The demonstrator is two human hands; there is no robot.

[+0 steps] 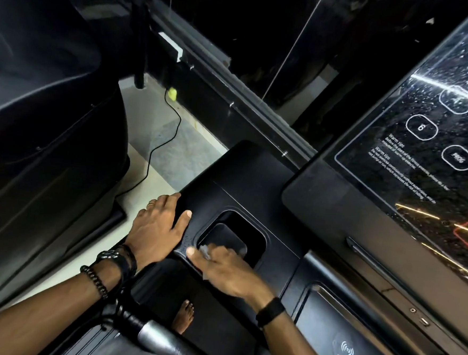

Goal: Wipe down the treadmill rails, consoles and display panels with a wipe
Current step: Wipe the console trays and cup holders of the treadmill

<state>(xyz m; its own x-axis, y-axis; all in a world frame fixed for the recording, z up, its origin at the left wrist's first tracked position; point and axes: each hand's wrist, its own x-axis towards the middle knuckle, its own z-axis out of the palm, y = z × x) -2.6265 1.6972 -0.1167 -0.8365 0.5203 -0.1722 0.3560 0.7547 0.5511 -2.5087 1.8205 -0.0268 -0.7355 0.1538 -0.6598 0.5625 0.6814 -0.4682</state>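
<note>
The black treadmill console fills the middle of the view, with a square cup-holder recess near its left end. My right hand holds a small grey wipe and reaches into that recess; its fingertips are hidden inside. My left hand lies flat on the console's left edge, fingers spread, thumb pointing toward the recess. The glossy display panel at the right is speckled with droplets and shows white button outlines. A handrail with a silver section runs along the bottom.
A tray with a wireless-charging symbol sits below the display. A neighbouring black machine stands at the left across a strip of pale floor, where a black cable trails. A bare foot shows below the console.
</note>
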